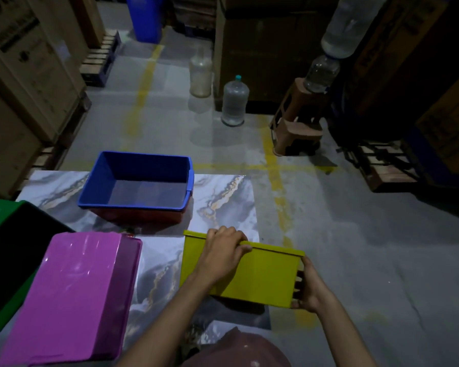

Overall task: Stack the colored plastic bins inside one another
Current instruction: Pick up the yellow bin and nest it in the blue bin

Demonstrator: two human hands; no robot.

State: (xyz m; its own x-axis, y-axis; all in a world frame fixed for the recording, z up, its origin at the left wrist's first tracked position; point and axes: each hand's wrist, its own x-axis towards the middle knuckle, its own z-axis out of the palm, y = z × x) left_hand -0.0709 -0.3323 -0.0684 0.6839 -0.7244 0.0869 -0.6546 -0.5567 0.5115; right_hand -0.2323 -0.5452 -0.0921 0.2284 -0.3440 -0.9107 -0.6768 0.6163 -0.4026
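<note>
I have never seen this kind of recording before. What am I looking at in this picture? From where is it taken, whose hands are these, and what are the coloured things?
There is no machine here. A person wears one camera on the head, so you look forward and down at that person's own two bare hands. The left hand grips the top rim of a yellow bin, and the right hand holds its right end, where there are slots. The work surface is a marble-patterned sheet. On it stands a blue bin, already set inside a red bin. Nearer, on the left, a pink bin lies with its flat bottom facing up, and beside it is a green bin, partly out of view. Behind are cardboard boxes and water jugs on the floor.
</note>
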